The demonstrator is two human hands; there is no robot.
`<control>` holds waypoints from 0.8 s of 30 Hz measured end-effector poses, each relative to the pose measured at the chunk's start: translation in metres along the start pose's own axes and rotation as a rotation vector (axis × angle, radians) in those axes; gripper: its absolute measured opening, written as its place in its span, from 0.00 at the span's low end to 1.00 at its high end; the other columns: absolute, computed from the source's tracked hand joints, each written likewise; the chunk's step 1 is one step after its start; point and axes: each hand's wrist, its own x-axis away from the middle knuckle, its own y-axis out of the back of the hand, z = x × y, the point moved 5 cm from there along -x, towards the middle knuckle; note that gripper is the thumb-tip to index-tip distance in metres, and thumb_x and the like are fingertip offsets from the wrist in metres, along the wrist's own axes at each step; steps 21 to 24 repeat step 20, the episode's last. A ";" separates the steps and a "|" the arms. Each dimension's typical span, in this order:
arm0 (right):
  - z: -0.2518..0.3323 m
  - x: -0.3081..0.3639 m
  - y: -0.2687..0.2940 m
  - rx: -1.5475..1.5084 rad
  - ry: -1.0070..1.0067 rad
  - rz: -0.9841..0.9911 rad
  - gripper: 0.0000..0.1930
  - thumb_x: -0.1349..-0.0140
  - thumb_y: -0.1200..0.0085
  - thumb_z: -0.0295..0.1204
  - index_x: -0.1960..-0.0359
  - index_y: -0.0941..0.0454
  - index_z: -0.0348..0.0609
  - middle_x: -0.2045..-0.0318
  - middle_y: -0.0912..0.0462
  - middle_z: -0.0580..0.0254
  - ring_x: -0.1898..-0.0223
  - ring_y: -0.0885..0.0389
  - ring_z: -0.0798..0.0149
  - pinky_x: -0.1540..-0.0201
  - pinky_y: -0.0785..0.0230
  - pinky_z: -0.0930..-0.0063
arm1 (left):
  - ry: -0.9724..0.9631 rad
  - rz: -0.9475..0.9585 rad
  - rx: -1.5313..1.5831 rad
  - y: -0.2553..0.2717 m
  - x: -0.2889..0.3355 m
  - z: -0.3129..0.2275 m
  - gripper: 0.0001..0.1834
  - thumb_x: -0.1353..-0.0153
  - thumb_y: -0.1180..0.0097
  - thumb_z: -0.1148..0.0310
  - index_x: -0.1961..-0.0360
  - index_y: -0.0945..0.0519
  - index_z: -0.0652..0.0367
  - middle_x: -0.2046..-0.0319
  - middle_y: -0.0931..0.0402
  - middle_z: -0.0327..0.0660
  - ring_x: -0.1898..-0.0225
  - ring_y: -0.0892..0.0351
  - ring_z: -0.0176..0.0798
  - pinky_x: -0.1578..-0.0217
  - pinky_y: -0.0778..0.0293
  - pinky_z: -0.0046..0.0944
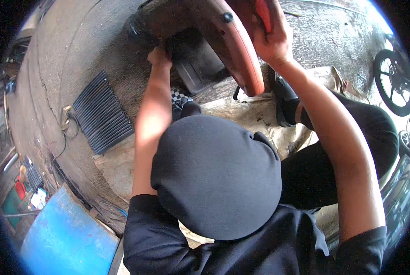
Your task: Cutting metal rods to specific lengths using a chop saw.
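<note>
A large, curved red-brown body panel [244, 55] with a dark inner side stands tilted in front of me, at the top of the view. A black box-like plastic part [198, 68] sits within its curve. My left hand [159, 56] is closed at the dark left edge of the panel, its fingertips partly hidden there. On the right, my right hand [274, 43] grips the panel's bright red far side [263, 14], with most of its fingers out of sight behind it. Both arms reach forward. A round dark cloth cap [216, 176] covers the middle of the view.
On the rough floor at left lies a black slatted panel [103, 112], with a thin cable beside it. A tan sheet [260, 121] is spread under my feet. A blue board [72, 236] lies at lower left, near assorted tools. Black spoked wheels [393, 82] stand at right.
</note>
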 end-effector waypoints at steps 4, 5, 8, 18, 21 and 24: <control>0.004 -0.005 -0.011 -0.082 -0.015 -0.075 0.35 0.50 0.31 0.28 0.41 0.33 0.29 0.48 0.23 0.41 0.48 0.20 0.50 0.48 0.26 0.65 | 0.087 -0.079 0.084 0.002 -0.002 0.030 0.23 0.33 0.54 0.49 0.40 0.27 0.42 0.46 0.24 0.43 0.45 0.24 0.48 0.51 0.28 0.45; 0.002 0.000 -0.010 -0.048 -0.042 -0.047 0.36 0.50 0.31 0.28 0.40 0.33 0.30 0.48 0.23 0.41 0.48 0.20 0.50 0.49 0.25 0.65 | 0.087 -0.076 0.090 0.000 0.002 0.025 0.23 0.33 0.54 0.49 0.40 0.27 0.42 0.46 0.24 0.43 0.45 0.24 0.48 0.51 0.28 0.45; -0.009 0.007 -0.001 0.055 -0.066 0.030 0.36 0.50 0.31 0.28 0.39 0.33 0.31 0.48 0.22 0.42 0.49 0.20 0.48 0.50 0.25 0.66 | -0.011 -0.065 -0.035 0.005 0.011 -0.017 0.23 0.32 0.57 0.49 0.40 0.27 0.42 0.45 0.24 0.43 0.44 0.24 0.49 0.50 0.28 0.46; 0.004 -0.008 -0.016 -0.098 -0.262 0.005 0.31 0.48 0.44 0.22 0.39 0.33 0.36 0.46 0.25 0.40 0.46 0.24 0.40 0.45 0.29 0.59 | 0.070 0.044 0.119 0.037 0.014 0.052 0.36 0.37 0.57 0.40 0.31 0.41 0.43 0.36 0.34 0.47 0.36 0.34 0.51 0.37 0.36 0.48; 0.010 -0.004 -0.029 -0.154 -0.314 0.020 0.33 0.51 0.42 0.19 0.39 0.33 0.42 0.47 0.24 0.40 0.48 0.23 0.38 0.48 0.26 0.57 | -0.015 0.152 -0.055 0.045 0.022 0.070 0.35 0.32 0.59 0.44 0.28 0.48 0.43 0.29 0.48 0.40 0.30 0.46 0.41 0.39 0.37 0.49; 0.010 -0.004 -0.029 -0.154 -0.314 0.020 0.33 0.51 0.42 0.19 0.39 0.33 0.42 0.47 0.24 0.40 0.48 0.23 0.38 0.48 0.26 0.57 | -0.015 0.152 -0.055 0.045 0.022 0.070 0.35 0.32 0.59 0.44 0.28 0.48 0.43 0.29 0.48 0.40 0.30 0.46 0.41 0.39 0.37 0.49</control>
